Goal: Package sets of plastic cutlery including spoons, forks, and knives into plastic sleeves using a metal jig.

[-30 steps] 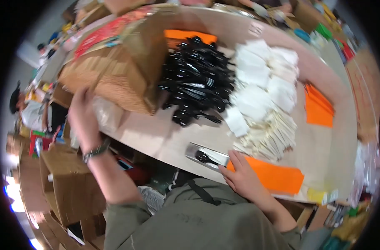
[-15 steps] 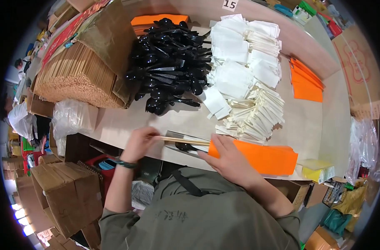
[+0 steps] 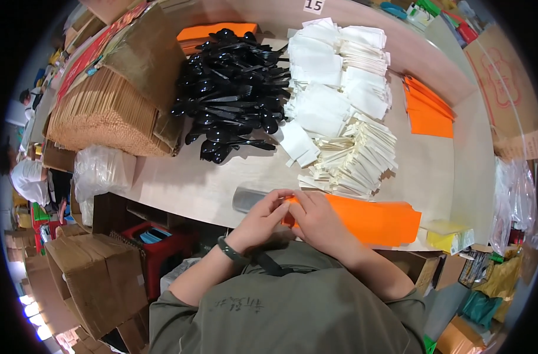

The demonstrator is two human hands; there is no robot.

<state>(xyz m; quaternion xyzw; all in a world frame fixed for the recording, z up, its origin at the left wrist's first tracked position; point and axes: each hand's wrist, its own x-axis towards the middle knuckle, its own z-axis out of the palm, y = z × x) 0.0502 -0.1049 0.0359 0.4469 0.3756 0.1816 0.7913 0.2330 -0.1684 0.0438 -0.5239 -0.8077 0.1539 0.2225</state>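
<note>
My left hand (image 3: 263, 218) and my right hand (image 3: 317, 217) meet at the left end of a stack of orange paper sleeves (image 3: 375, 221) by the table's front edge. The fingers of both hands are closed at the top sleeve's open end, pinching its edge. A grey, shallow metal scoop-like piece (image 3: 247, 199) sticks out to the left beyond my left fingers. Chopsticks and a black spoon cannot be seen now; my hands cover that spot. Beyond my hands lie a heap of white napkin packets (image 3: 325, 106) and a pile of black plastic spoons and forks (image 3: 230, 88).
At the left stands a cardboard box of wooden chopsticks (image 3: 107, 115), with a clear plastic bag (image 3: 101, 171) below it. More orange sleeves (image 3: 428, 109) lie at the right wall. A yellow-and-clear box (image 3: 448, 236) sits at the right front corner. A red stool (image 3: 163, 248) stands under the table.
My left hand has moved right to meet my right hand. The chopsticks and black spoon that lay along the grey piece are out of sight, apparently slid into the orange sleeve.
</note>
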